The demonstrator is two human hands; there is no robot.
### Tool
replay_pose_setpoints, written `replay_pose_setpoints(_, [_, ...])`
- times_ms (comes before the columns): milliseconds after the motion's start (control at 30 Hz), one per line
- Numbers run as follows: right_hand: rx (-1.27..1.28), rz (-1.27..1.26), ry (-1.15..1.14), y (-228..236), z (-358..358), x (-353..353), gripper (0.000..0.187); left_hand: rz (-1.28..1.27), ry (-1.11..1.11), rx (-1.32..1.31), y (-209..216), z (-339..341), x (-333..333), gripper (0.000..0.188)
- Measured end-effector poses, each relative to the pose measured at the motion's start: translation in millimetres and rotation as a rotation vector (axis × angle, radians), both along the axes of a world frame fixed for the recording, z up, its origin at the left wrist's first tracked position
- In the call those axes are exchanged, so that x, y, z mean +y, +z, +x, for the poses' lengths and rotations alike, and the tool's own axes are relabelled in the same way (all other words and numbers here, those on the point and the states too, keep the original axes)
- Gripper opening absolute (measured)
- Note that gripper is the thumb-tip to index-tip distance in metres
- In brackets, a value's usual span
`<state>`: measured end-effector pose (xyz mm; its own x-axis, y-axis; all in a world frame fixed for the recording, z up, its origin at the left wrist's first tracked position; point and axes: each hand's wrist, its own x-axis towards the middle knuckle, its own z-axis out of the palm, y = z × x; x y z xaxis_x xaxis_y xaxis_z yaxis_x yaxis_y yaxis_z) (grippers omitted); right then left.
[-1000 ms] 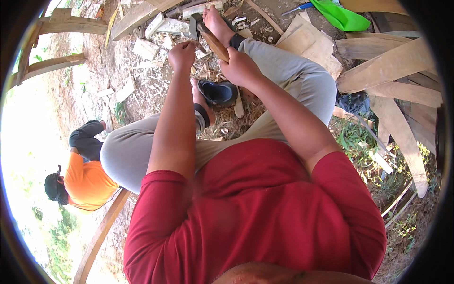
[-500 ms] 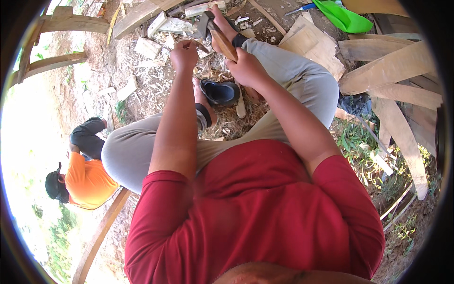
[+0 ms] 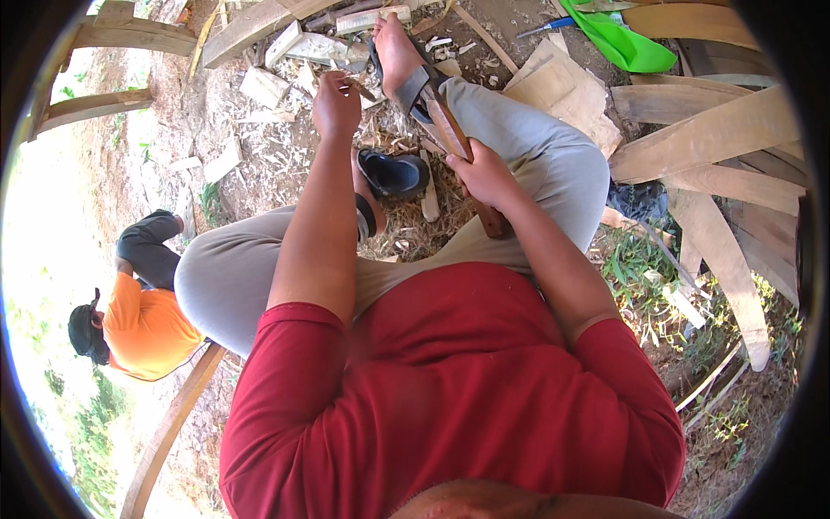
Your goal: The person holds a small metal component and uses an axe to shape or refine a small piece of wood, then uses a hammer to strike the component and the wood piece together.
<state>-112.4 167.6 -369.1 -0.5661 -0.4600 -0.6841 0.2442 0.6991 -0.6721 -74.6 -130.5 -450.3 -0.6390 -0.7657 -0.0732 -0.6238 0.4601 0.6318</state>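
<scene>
My right hand (image 3: 486, 177) is closed around the wooden handle of a hatchet (image 3: 451, 130), held over the inside of my right leg. The handle slants from near my ankle back toward my lap, and its dark metal head is hard to make out against the sandal and trouser cuff. Farther forward and to the left, my left hand (image 3: 337, 108) pinches a small, thin brown piece of wood (image 3: 361, 89) above the chip-strewn ground. My bare right foot (image 3: 398, 56) rests beyond the hatchet, and a black clog (image 3: 393, 175) lies between my legs.
Pale offcuts (image 3: 264, 88) and shavings litter the ground ahead. Flat boards (image 3: 562, 91) and a green bag (image 3: 635, 43) lie at the far right, with curved planks (image 3: 709, 134) stacked nearby. A person in orange (image 3: 151, 333) sits at left beside a curved beam (image 3: 177, 424).
My right hand has drawn the hatchet back toward my lap, taking its head away from the left hand. The left hand stays nearly in place, still pinching the small wood piece.
</scene>
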Motion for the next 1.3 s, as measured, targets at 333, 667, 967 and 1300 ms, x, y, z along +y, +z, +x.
replay_pose_setpoints(333, [0.081,-0.049,0.01,10.0,-7.9,-21.1,0.038,0.028,-0.079,-0.029,2.3,1.9,7.7,0.026])
replay_pose_setpoints(667, [0.176,-0.021,0.081,24.5,-19.9,-50.4,0.042,0.053,-0.076,-0.004,-2.9,2.6,3.2,0.024])
replay_pose_setpoints(967, [0.298,0.024,0.169,19.7,-18.8,-78.3,0.042,0.155,-0.053,0.042,-6.2,-0.4,4.2,0.032])
replay_pose_setpoints(1300, [0.155,-0.071,-0.057,20.3,-31.6,-48.4,0.035,0.183,-0.097,-0.127,-28.4,-13.0,1.9,0.056])
